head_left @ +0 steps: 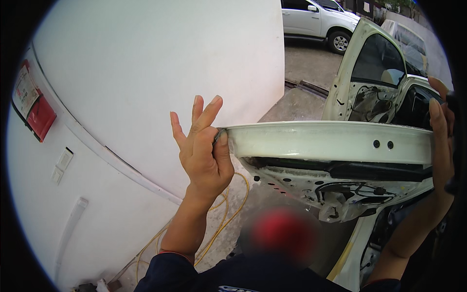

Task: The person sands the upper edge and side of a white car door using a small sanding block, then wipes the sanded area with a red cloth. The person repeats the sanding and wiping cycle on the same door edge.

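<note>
A pale cream car door [311,141] lies across the middle, its edge toward me, with two dark round plugs near the right end. At its left corner my left hand [204,151] pinches a small dark grey piece [219,135] between thumb and forefinger, the other fingers spread upward. What kind of piece it is, I cannot make out. My right hand [441,117] is raised at the door's right end, its visible fingers stretched upward; the picture's dark rim hides part of it. Below the edge, the door's inner side shows holes, cables [355,190] and clear plastic film [338,208].
Another cream door [362,73] stands open behind. A white pickup [321,22] is parked farther back. A white wall [160,63] fills the left, with a red pouch [44,117] and switches [63,158]. A yellow hose [226,209] crosses the floor. A blurred red shape [284,236] shows low.
</note>
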Demonstrator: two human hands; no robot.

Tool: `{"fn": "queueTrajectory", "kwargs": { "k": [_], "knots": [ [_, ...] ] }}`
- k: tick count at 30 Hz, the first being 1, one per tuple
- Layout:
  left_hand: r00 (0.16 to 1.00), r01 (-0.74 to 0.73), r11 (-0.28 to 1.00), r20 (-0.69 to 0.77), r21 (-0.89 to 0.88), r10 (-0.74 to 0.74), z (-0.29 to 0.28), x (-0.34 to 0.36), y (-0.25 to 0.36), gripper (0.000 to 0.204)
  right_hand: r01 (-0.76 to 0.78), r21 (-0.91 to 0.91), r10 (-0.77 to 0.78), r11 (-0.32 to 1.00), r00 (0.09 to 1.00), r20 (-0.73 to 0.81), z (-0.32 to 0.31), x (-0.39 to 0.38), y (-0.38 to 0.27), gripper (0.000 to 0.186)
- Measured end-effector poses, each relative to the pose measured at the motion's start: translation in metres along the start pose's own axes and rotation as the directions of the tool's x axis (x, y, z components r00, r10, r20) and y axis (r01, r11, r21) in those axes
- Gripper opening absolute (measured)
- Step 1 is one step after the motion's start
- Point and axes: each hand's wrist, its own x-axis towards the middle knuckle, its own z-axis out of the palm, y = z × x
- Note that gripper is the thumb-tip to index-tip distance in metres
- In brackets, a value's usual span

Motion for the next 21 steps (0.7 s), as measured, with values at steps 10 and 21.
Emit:
{"fn": "queueTrajectory", "kwargs": {
  "k": [10,21],
  "knots": [
    [0.998,0.017,1.0,-0.057,-0.006,-0.017,0.0014,0.0032,0.005,0.008,0.008,0.012,-0.008,1.0,1.0,-0.004,0.0001,0.0,-0.0013,0.046],
    [0.999,0.03,0.999,0.024,0.032,-0.031,-0.0049,0.0054,0.0056,0.011,0.009,0.029,-0.009,1.0,1.0,-0.002,-0.0007,0.0002,-0.0032,0.045]
  ]
}}
